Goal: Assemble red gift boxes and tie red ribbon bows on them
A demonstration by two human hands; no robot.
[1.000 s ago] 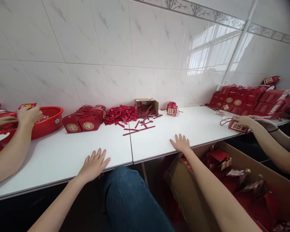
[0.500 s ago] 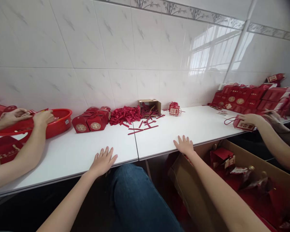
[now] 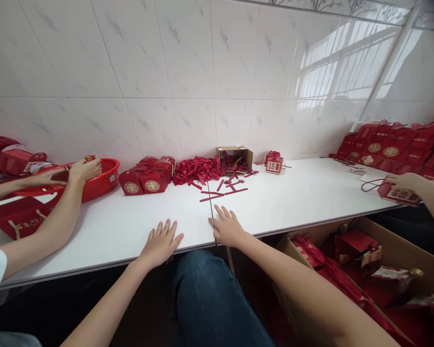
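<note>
My left hand (image 3: 162, 244) lies flat near the front edge of the white table (image 3: 137, 217), its fingers stretched out and nothing in it. My right hand (image 3: 228, 226) is over the seam between the tabletops, fingers apart and holding nothing. Beyond it are scattered red strips (image 3: 224, 193), a heap of red ribbons (image 3: 197, 169) and an open cardboard box (image 3: 235, 150) lying on its side with more strips spilling out. Red gift boxes (image 3: 144, 180) with round gold emblems stand beyond my left hand. A small red box with a ribbon bow (image 3: 274, 165) stands farther right.
On the left, a co-worker's hands (image 3: 85, 169) work over a red basin (image 3: 104, 180), near a red box with rope handles (image 3: 20, 217). At right, another person's hand (image 3: 407, 183) holds a red box (image 3: 398, 193). A carton (image 3: 401, 238) of red packages stands below the table edge.
My right hand has moved left along the table to the seam. My left hand stays flat. The view has turned slightly, and the left co-worker's hands have shifted over the basin.
</note>
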